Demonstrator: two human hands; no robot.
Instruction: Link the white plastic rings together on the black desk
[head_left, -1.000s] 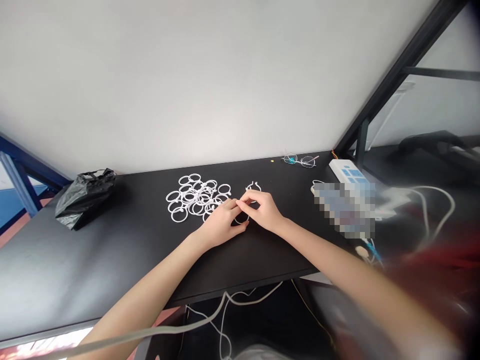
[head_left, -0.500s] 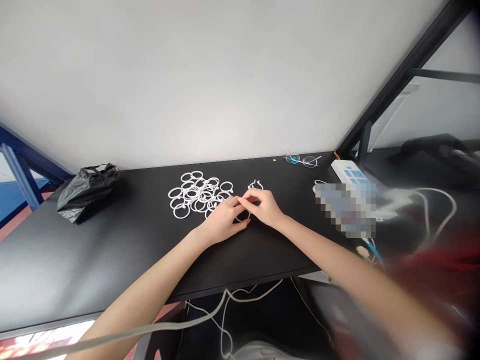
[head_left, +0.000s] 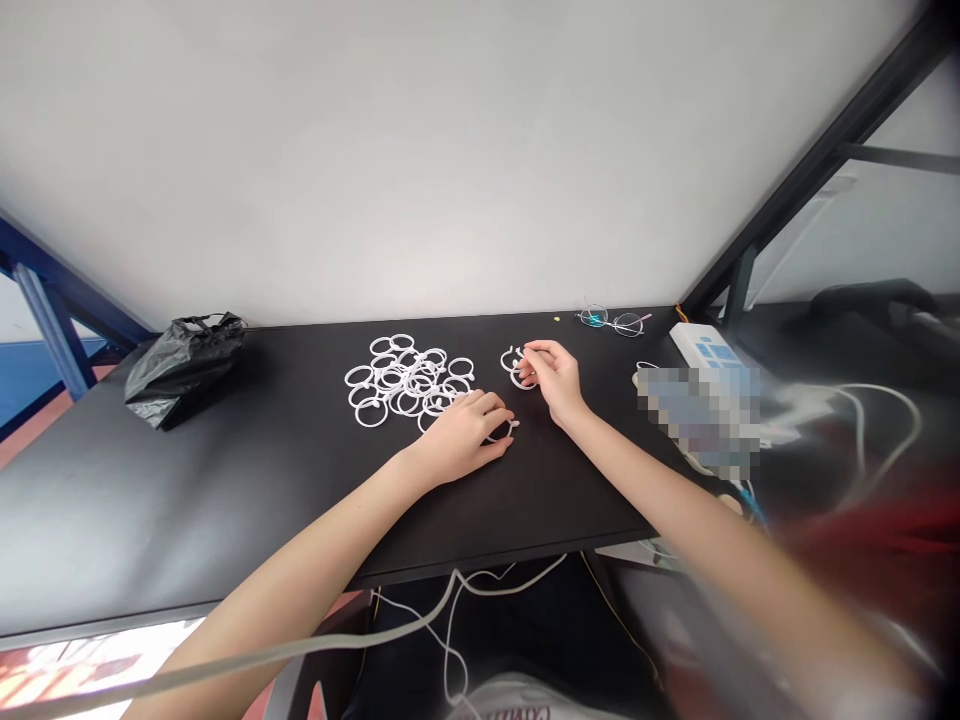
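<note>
A heap of several white plastic rings (head_left: 405, 380) lies on the black table (head_left: 225, 480). My left hand (head_left: 469, 435) rests on the table just right of the heap, fingers curled over one white ring (head_left: 504, 432) that peeks out at the fingertips. My right hand (head_left: 553, 375) is farther back and to the right, its fingers pinched on an open white ring (head_left: 514, 366) at a small separate group of rings.
A crumpled black plastic bag (head_left: 184, 365) sits at the table's left back. Eyeglasses (head_left: 613, 320) lie near the back edge, with a white power strip (head_left: 705, 350) and cables (head_left: 862, 420) to the right. More cables hang below the front edge.
My hands were together on one ring. Now they are apart: the right hand has moved back and right to the small group with a ring, while the left stays down on another ring.
</note>
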